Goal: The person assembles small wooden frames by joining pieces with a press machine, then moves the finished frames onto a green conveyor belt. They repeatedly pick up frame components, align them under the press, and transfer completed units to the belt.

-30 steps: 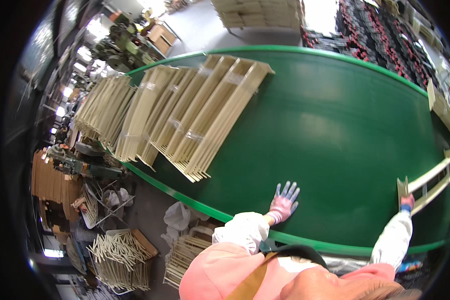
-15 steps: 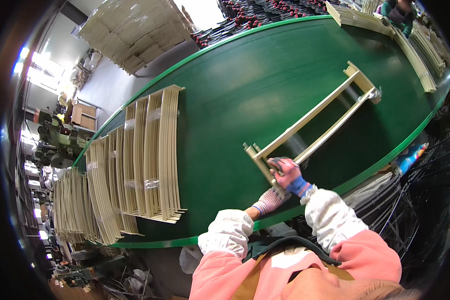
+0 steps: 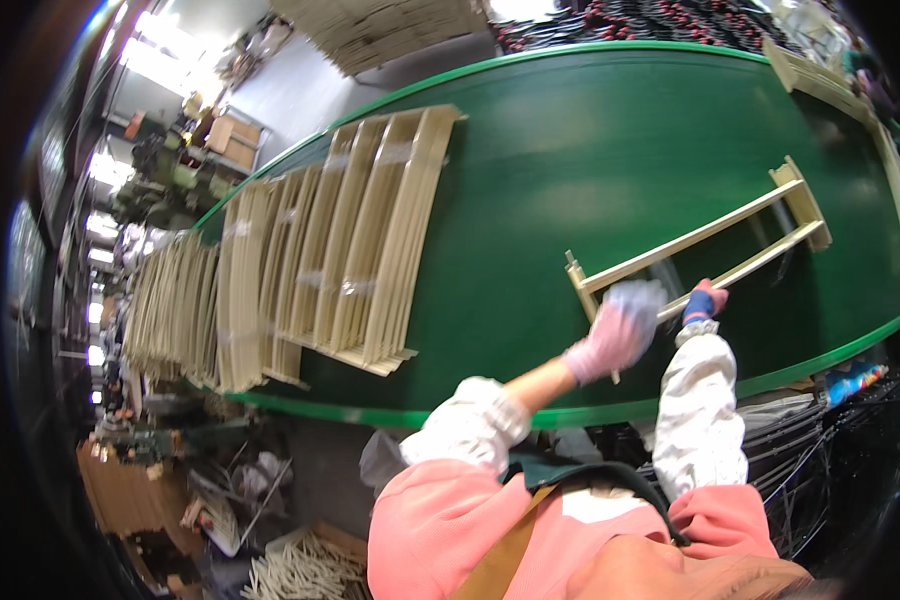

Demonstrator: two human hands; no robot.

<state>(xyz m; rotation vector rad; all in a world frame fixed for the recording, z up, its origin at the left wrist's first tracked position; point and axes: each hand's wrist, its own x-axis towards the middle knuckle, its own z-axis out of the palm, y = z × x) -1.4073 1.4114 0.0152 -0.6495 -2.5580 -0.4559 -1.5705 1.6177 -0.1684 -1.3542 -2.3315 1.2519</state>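
A cream-coloured ladder-like frame [image 3: 692, 236] lies slantwise on a green belt table [image 3: 530, 180]. It has two long rails joined by a crosspiece at each end, with clear film around parts of the rails. My right hand [image 3: 707, 298], in a pink and blue glove, is closed around the near rail. Over the frame's near-left end is my left hand [image 3: 620, 330], gloved in pink and smeared by motion. A pale bluish patch shows at its fingers; whether it is film or glove cannot be made out.
Several stacked cream frames [image 3: 370, 250] stand on the table's left side, some bound with clear film. More cream frames [image 3: 825, 85] lie at the far right beside another person. A green raised edge [image 3: 370, 415] borders the table. Dark rods [image 3: 800, 440] lie below at right.
My hands were together at the frame's near-left end. The right has moved right along the near rail; the left has lifted and blurred. The view has shifted, and the frame lies at a flatter slant.
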